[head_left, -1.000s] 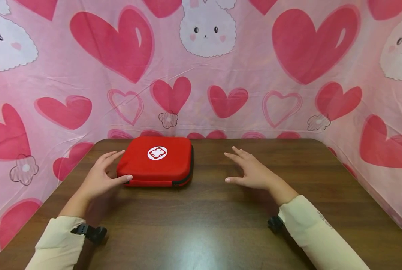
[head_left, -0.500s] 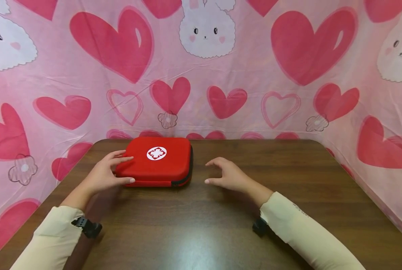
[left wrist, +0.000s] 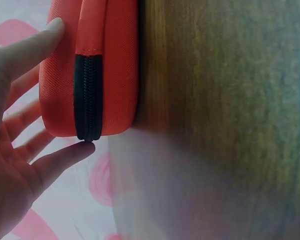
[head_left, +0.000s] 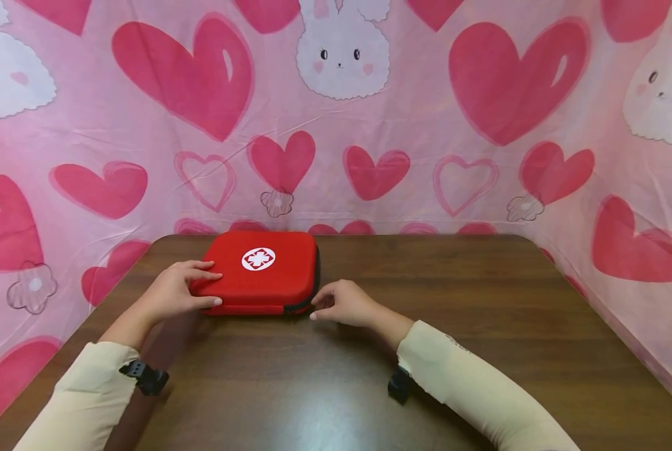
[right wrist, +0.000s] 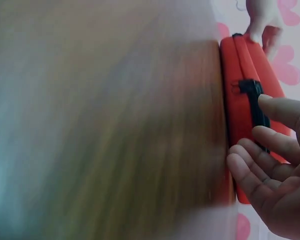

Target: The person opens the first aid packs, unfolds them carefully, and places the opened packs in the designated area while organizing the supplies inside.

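A red first-aid case [head_left: 279, 269] with a white cross emblem lies closed on the table. My left hand [head_left: 175, 291] holds its left end, thumb on the front side and fingers spread over the top. In the left wrist view, one finger is at the end of the black zipper [left wrist: 88, 100] and the thumb lies against the red cover. My right hand [head_left: 347, 304] is at the front right corner, fingers bent, thumb and index apart. The right wrist view shows the zipper pull [right wrist: 240, 87] just beyond the right thumb tip.
The brown wooden table [head_left: 482, 300] extends to the right and in front of the case. A pink cloth [head_left: 414, 113] with hearts and rabbits hangs behind and along the sides. Black cameras are strapped to both wrists.
My right hand has moved left from the table's middle to the case's front right corner, its fingers bending more. My left hand has settled further over the case's left end.
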### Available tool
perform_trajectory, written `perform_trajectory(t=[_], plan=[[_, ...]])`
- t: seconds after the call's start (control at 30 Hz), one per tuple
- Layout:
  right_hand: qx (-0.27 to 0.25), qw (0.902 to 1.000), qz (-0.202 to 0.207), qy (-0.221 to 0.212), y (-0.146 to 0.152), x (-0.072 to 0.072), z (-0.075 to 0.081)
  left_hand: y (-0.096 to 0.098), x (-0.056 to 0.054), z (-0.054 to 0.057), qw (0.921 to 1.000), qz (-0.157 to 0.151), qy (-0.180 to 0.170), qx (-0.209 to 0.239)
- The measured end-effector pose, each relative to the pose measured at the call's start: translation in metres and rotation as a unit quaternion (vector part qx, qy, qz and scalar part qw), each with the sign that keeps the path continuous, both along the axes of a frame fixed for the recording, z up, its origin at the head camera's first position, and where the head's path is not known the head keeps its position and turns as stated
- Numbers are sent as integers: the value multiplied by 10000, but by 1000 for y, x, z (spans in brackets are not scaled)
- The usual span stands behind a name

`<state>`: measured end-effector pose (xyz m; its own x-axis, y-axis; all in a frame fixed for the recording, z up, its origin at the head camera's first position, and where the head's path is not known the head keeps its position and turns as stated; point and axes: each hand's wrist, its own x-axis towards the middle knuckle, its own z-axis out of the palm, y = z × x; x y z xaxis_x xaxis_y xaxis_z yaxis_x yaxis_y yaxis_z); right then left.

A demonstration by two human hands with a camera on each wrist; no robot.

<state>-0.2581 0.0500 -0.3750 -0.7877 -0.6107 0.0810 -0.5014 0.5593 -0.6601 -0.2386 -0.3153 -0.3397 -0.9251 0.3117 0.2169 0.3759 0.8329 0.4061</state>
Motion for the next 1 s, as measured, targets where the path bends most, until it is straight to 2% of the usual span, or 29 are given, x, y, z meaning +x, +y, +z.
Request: perform_trajectory(t=[0.23,0.37,0.47,0.6,0.77,0.87,1.0], plan=[[313,9993,-176,96,-20,1,-1,1,-3,2,9997,190,-126,-36],[295,9987,-409,109,-28,2,-4,5,-4,2,9998,170,53,-57],[110,9972,-720,-138,-33,2,-6,7,-4,0,9997,155,174,-79],[-254,9885,-1360,-618,-39,4,-6,9,-4,-1,9993,154,301,-126],[-892,9664,-2156,-1080,-50,9,-10,9,-5,-1,9987,113,462,-194],[-1063,9600,-2315,-1163,-54,12,-13,9,-4,-2,9981,100,554,-230],[-1033,9611,-2327,-1068,-56,15,-14,10,-4,-3,9980,83,572,-244]])
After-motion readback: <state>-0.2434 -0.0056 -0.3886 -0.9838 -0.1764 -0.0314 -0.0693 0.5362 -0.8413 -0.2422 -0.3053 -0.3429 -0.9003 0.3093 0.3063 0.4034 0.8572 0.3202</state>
